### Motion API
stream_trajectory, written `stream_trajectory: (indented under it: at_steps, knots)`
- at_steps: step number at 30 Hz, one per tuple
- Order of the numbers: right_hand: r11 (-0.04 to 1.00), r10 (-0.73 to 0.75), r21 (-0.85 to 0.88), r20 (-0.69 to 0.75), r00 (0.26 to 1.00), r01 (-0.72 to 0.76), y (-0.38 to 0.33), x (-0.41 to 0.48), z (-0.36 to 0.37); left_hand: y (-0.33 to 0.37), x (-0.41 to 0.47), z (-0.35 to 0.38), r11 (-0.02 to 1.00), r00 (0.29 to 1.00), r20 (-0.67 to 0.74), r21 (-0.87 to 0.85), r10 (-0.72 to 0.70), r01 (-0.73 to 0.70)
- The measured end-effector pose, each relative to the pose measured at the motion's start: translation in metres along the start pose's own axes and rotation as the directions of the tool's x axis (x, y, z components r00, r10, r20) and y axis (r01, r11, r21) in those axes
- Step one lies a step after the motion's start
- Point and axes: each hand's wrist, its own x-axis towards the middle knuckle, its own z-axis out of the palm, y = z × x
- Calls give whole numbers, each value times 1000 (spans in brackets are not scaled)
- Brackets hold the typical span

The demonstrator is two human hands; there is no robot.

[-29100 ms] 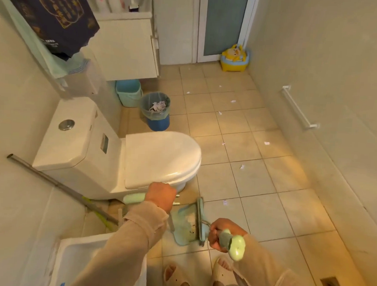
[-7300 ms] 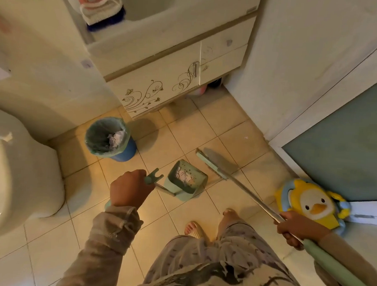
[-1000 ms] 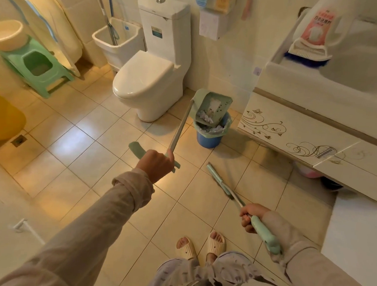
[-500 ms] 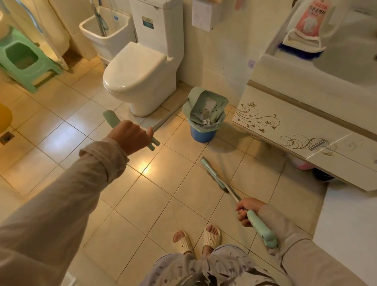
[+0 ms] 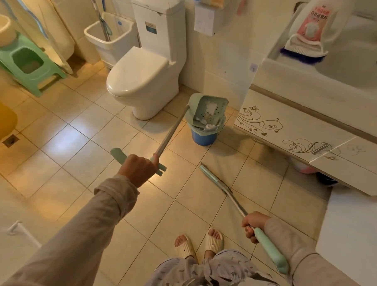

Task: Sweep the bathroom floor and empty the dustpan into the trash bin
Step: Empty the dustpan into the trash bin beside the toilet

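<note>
This is a home bathroom. A white toilet (image 5: 143,76) with its cistern stands against a tiled wall, and a low mop sink (image 5: 111,34) sits in the corner beside it. To the right is a washbasin (image 5: 337,69) on a cabinet (image 5: 291,130) printed with swirls. The floor (image 5: 75,142) is beige tile with a drain (image 5: 10,140). A green plastic stool (image 5: 29,64) and a small lined trash bin (image 5: 204,135) point to everyday household use.

left hand (image 5: 139,170) fisted, arm outstretched, right hand (image 5: 253,225) clenched low
</note>
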Motion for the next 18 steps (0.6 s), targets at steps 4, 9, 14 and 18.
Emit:
stream_trajectory:
  at_steps: [4,9,14,18]
  knots:
    - [999,10,-43,-19,1000,-11,9,-1,4,-4,1,-4,1000,1000,-12,23,16,-16]
    - [997,13,-74,-21,1000,-14,10,-4,10,-29,17,-23,993,998,-56,109,40,-33]
    - [999,0,-50,-19,1000,-1,10,-5,11,-43,21,-36,961,988,-82,255,128,-103]
    - [999,-1,-53,-18,1000,0,12,-6,12,-46,19,-27,894,961,-74,391,267,-218]
